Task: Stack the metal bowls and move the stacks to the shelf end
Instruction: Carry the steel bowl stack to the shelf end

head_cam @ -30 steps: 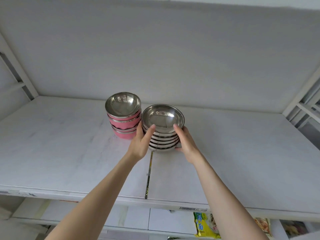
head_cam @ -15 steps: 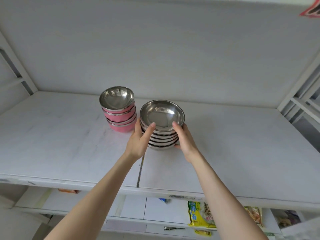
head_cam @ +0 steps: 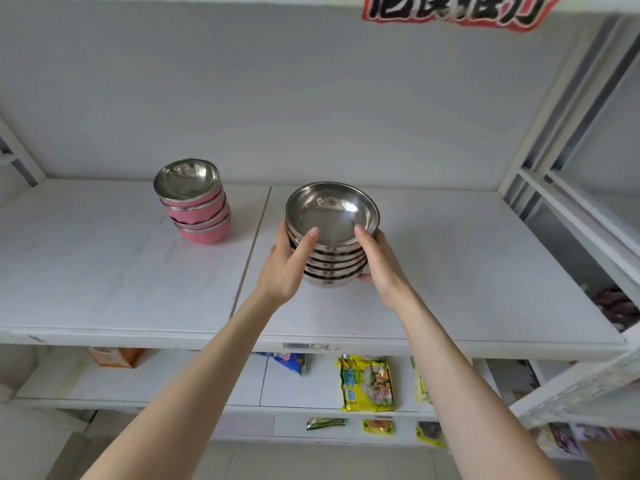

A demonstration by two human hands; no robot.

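A stack of several plain steel bowls (head_cam: 331, 216) is held between both hands over the middle of the white shelf (head_cam: 467, 271). My left hand (head_cam: 285, 268) grips its left side, thumb on the top rim. My right hand (head_cam: 381, 265) grips its right side the same way. Whether the stack's base touches the shelf I cannot tell. A second stack of pink-sided metal bowls (head_cam: 195, 202) stands on the shelf to the left, apart from the held stack.
The shelf's right end meets a white metal frame (head_cam: 540, 140). A seam (head_cam: 252, 244) splits the shelf boards. Lower shelves hold snack packets (head_cam: 367, 382) and an orange box (head_cam: 114, 356). A red sign (head_cam: 457, 12) hangs above.
Both hands have carried the steel stack to the right, away from the pink stack, past the shelf seam. The gap between the two stacks has widened.
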